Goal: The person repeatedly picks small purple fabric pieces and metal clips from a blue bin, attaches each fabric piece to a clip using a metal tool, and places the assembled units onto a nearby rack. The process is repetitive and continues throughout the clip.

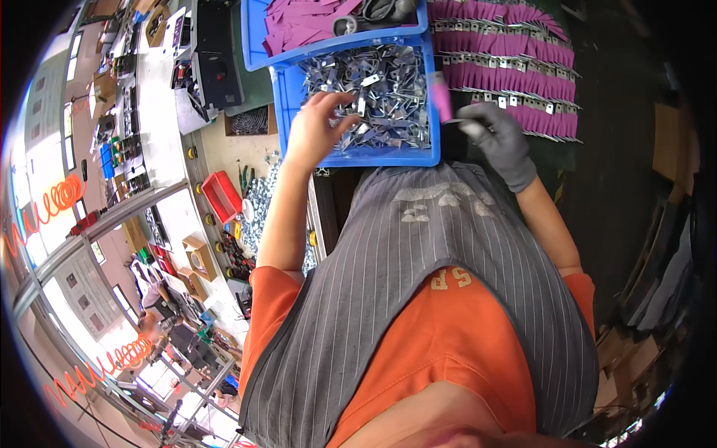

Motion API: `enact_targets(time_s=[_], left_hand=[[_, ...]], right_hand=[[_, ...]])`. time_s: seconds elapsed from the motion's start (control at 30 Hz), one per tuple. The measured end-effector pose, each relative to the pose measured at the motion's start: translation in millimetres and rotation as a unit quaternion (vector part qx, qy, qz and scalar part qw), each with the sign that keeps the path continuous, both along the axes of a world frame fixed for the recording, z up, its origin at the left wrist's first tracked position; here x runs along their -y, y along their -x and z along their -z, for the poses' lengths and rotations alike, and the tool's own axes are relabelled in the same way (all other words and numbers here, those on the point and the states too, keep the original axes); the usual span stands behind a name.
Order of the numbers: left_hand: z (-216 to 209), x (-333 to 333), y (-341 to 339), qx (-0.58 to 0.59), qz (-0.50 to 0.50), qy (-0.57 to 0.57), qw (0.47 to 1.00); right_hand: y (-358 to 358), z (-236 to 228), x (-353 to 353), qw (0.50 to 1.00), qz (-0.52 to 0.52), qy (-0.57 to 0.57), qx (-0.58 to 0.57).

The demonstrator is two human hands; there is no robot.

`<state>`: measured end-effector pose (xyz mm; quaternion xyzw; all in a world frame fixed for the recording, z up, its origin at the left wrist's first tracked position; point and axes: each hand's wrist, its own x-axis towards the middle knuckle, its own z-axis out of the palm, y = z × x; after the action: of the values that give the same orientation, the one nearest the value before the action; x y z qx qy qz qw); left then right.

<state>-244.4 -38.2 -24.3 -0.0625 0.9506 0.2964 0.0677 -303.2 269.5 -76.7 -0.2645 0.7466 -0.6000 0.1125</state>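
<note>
My bare left hand (320, 128) hovers over a blue bin (432, 142) of small shiny metal brackets (396, 82), thumb and fingers apart. Just past its fingertips lies a bright bracket (362, 104) on the heap. My right hand (502, 142), in a grey glove, is to the right of the bin. Its thumb and fingers pinch the lower end of a pink strip (442, 101), which stands upright beside the bin wall and has a greyish upper end.
Rows of pink strips with metal tabs (508, 71) lie at the far right. Behind the brackets, another blue bin (258, 37) holds loose purple pieces (306, 22). To the left are a red tray (221, 197), scattered metal parts (261, 198) and a dark case (220, 60).
</note>
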Motion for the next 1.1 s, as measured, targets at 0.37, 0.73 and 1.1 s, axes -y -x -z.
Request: enact_targets(time_s=[0.37, 0.73, 1.1], left_hand=[[84, 3, -2, 0.284, 0.116, 0.301, 0.903], [3, -2, -4, -0.013, 0.141, 0.169, 0.975], [-27, -2, 24, -0.169, 0.134, 0.060, 0.975]], right_hand=[[-15, 90, -19, 0.897, 0.109, -0.402, -0.150], [0, 6, 29, 0.996, -0.043, 0.048, 0.060], [-8, 4, 45, 0.916, -0.184, 0.047, 0.353]])
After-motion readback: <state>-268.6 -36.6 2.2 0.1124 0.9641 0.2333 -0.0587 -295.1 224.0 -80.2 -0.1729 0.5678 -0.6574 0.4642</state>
